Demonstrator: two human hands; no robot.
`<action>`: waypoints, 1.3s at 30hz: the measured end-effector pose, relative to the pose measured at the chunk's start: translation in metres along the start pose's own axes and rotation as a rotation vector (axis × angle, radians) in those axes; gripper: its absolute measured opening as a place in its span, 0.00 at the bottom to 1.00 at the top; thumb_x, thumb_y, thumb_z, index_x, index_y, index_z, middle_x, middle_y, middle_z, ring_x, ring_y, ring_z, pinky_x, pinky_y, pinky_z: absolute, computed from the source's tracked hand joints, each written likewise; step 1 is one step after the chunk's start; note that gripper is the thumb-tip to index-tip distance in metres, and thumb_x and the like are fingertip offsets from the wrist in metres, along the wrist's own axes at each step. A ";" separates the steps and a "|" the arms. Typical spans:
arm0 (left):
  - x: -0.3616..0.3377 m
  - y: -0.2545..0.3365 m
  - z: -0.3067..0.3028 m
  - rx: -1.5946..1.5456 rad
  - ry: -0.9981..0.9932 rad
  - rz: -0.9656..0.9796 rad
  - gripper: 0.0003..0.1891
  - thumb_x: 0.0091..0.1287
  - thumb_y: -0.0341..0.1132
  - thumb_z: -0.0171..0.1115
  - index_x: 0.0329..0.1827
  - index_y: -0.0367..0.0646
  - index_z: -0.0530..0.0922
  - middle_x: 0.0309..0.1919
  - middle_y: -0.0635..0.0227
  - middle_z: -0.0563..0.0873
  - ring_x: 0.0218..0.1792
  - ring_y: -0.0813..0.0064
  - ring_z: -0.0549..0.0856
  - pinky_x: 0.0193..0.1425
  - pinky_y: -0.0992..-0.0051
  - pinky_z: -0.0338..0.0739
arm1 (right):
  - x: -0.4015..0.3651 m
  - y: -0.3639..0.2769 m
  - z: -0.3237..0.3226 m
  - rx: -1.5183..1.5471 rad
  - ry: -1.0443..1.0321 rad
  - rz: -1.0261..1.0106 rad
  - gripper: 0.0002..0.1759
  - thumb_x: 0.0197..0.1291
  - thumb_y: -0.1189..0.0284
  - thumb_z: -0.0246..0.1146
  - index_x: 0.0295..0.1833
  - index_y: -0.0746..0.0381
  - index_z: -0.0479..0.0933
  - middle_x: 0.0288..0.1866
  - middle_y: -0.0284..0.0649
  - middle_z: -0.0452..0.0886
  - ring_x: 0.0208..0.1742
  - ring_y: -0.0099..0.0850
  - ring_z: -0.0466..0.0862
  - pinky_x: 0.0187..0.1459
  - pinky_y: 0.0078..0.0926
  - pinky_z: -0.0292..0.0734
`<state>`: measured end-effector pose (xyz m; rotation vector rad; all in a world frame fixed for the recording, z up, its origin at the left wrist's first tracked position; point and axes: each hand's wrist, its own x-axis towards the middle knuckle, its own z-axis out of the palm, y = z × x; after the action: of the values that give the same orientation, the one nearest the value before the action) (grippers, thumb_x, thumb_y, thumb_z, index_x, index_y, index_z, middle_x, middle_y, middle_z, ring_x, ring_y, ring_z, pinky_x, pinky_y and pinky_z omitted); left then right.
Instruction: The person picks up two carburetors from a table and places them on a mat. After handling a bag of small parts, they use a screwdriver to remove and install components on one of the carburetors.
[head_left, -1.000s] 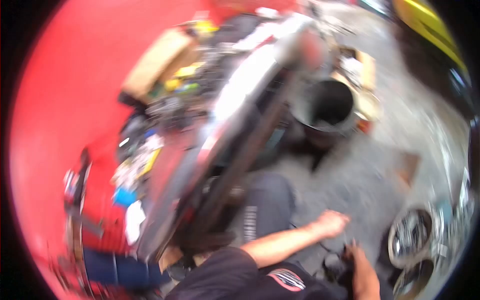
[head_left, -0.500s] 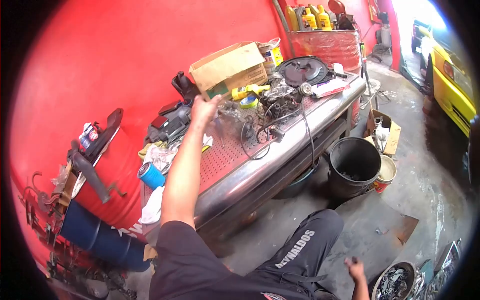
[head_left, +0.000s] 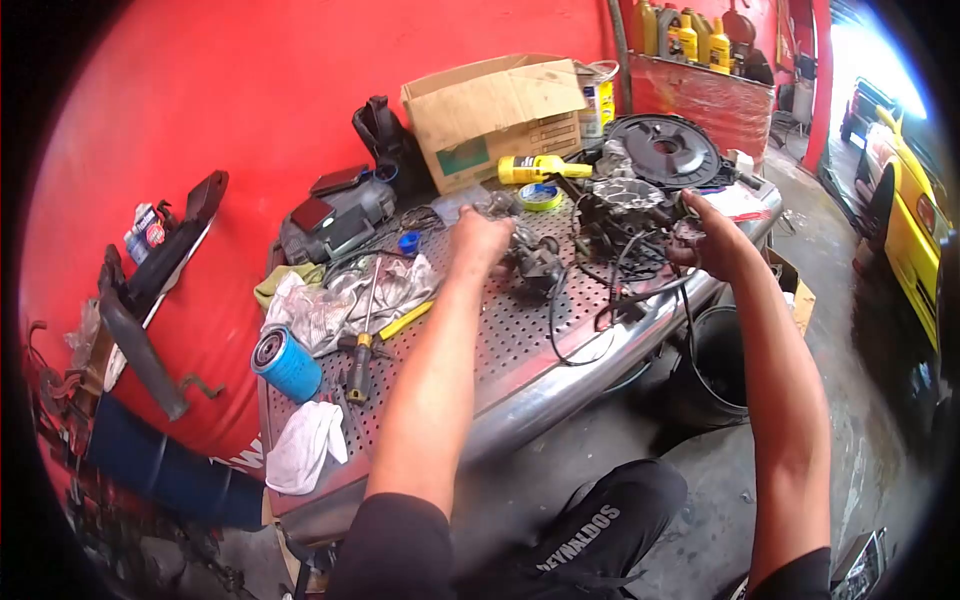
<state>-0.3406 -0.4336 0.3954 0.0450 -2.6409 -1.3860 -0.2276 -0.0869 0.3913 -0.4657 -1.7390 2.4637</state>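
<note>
My left hand (head_left: 481,241) is closed over the bench, its fingers curled beside a small dark metal part (head_left: 537,264); what it grips is hidden. My right hand (head_left: 712,238) is bent around the right side of a metal engine assembly (head_left: 628,200) with black hoses and wires, thumb on top and fingers curled below. Between the hands a black cable (head_left: 556,335) loops down to the bench's front edge. A roll of green-yellow tape (head_left: 540,197) and a yellow bottle (head_left: 535,169) lie just behind.
On the perforated metal bench (head_left: 480,345) are a screwdriver (head_left: 361,372), a blue oil filter (head_left: 287,364), a white cloth (head_left: 305,447) and crumpled rags. At the back stand a cardboard box (head_left: 495,115) and a round black cover (head_left: 663,150). A black bucket (head_left: 715,365) stands below the bench.
My right hand has risen from low by my leg to the engine assembly. My left hand has moved right along the bench to the small metal part. The view has shifted closer.
</note>
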 end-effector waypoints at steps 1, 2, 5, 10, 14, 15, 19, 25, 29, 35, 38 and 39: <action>-0.018 0.016 -0.008 -0.011 -0.002 -0.029 0.38 0.59 0.44 0.73 0.69 0.32 0.70 0.51 0.43 0.88 0.49 0.51 0.90 0.49 0.61 0.88 | 0.003 0.001 0.015 -0.004 0.013 -0.052 0.36 0.62 0.44 0.70 0.64 0.58 0.74 0.51 0.56 0.81 0.40 0.44 0.86 0.41 0.44 0.88; -0.027 0.022 -0.011 -0.024 -0.003 -0.059 0.36 0.59 0.44 0.73 0.67 0.33 0.71 0.51 0.44 0.88 0.49 0.50 0.90 0.51 0.60 0.87 | 0.020 0.002 0.019 -0.100 0.141 0.073 0.41 0.60 0.42 0.71 0.67 0.61 0.74 0.54 0.56 0.81 0.44 0.42 0.85 0.43 0.40 0.86; -0.012 0.006 0.002 0.042 0.111 0.014 0.31 0.60 0.43 0.72 0.62 0.35 0.74 0.50 0.44 0.88 0.49 0.48 0.90 0.56 0.59 0.85 | 0.066 0.014 -0.002 -0.330 0.157 -0.050 0.47 0.57 0.38 0.72 0.67 0.66 0.74 0.56 0.56 0.81 0.45 0.42 0.84 0.43 0.39 0.84; -0.026 0.020 0.000 -0.015 0.245 0.196 0.31 0.62 0.41 0.70 0.65 0.36 0.71 0.45 0.43 0.89 0.49 0.47 0.90 0.56 0.57 0.84 | 0.067 -0.006 -0.006 -0.640 0.459 -0.069 0.53 0.48 0.32 0.73 0.56 0.75 0.80 0.47 0.53 0.84 0.34 0.39 0.84 0.29 0.42 0.79; -0.062 0.060 -0.028 -0.165 0.230 0.182 0.32 0.63 0.38 0.67 0.70 0.38 0.69 0.44 0.43 0.89 0.49 0.46 0.89 0.57 0.57 0.83 | 0.133 0.002 -0.019 -0.449 0.318 -0.065 0.39 0.47 0.41 0.80 0.47 0.67 0.83 0.36 0.45 0.84 0.27 0.34 0.81 0.23 0.36 0.77; -0.063 0.065 -0.028 -0.231 0.168 0.165 0.32 0.63 0.37 0.67 0.71 0.40 0.70 0.48 0.44 0.89 0.54 0.48 0.88 0.61 0.59 0.81 | 0.137 0.001 -0.012 -0.389 0.269 -0.032 0.36 0.49 0.43 0.79 0.45 0.65 0.83 0.35 0.43 0.83 0.27 0.33 0.80 0.24 0.35 0.78; -0.061 0.065 -0.022 -0.263 0.200 0.332 0.32 0.59 0.37 0.70 0.68 0.40 0.74 0.50 0.46 0.89 0.55 0.49 0.88 0.62 0.61 0.81 | 0.087 0.001 0.005 -0.178 0.233 0.037 0.22 0.54 0.48 0.78 0.39 0.54 0.82 0.32 0.35 0.81 0.25 0.30 0.75 0.29 0.29 0.80; -0.054 0.062 -0.025 -0.283 0.269 0.431 0.29 0.55 0.39 0.73 0.60 0.36 0.81 0.49 0.48 0.90 0.53 0.55 0.90 0.61 0.63 0.81 | 0.063 0.003 0.035 -0.204 0.463 -0.181 0.24 0.56 0.59 0.75 0.46 0.69 0.81 0.38 0.44 0.86 0.31 0.32 0.86 0.30 0.34 0.84; -0.050 0.063 -0.039 -0.317 0.414 0.494 0.28 0.54 0.39 0.73 0.57 0.33 0.82 0.48 0.47 0.90 0.51 0.54 0.90 0.62 0.62 0.81 | 0.022 0.000 0.042 -0.256 0.520 -0.242 0.28 0.55 0.58 0.75 0.47 0.73 0.81 0.39 0.44 0.86 0.31 0.33 0.86 0.31 0.35 0.83; -0.051 0.069 -0.069 -0.451 0.405 0.608 0.26 0.57 0.39 0.72 0.56 0.30 0.83 0.47 0.49 0.91 0.48 0.59 0.90 0.59 0.65 0.80 | -0.034 -0.027 0.006 -0.034 0.517 -0.383 0.21 0.56 0.62 0.75 0.43 0.69 0.80 0.36 0.43 0.85 0.28 0.33 0.87 0.26 0.34 0.82; -0.058 0.074 -0.079 -0.467 0.369 0.662 0.27 0.59 0.37 0.73 0.56 0.24 0.81 0.45 0.51 0.91 0.45 0.64 0.89 0.58 0.68 0.79 | -0.107 -0.046 -0.018 -0.064 0.507 -0.408 0.20 0.59 0.59 0.73 0.43 0.65 0.81 0.31 0.40 0.85 0.21 0.30 0.84 0.17 0.32 0.78; -0.073 0.080 -0.082 -0.503 0.297 0.649 0.26 0.60 0.36 0.72 0.56 0.25 0.82 0.44 0.53 0.91 0.44 0.67 0.88 0.57 0.69 0.79 | -0.121 -0.046 -0.043 -0.068 0.491 -0.429 0.19 0.61 0.58 0.72 0.43 0.64 0.81 0.31 0.39 0.85 0.22 0.30 0.84 0.17 0.31 0.78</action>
<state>-0.2516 -0.4476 0.4978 -0.5616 -1.7632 -1.5757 -0.1047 -0.0618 0.4442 -0.5725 -1.5253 1.8133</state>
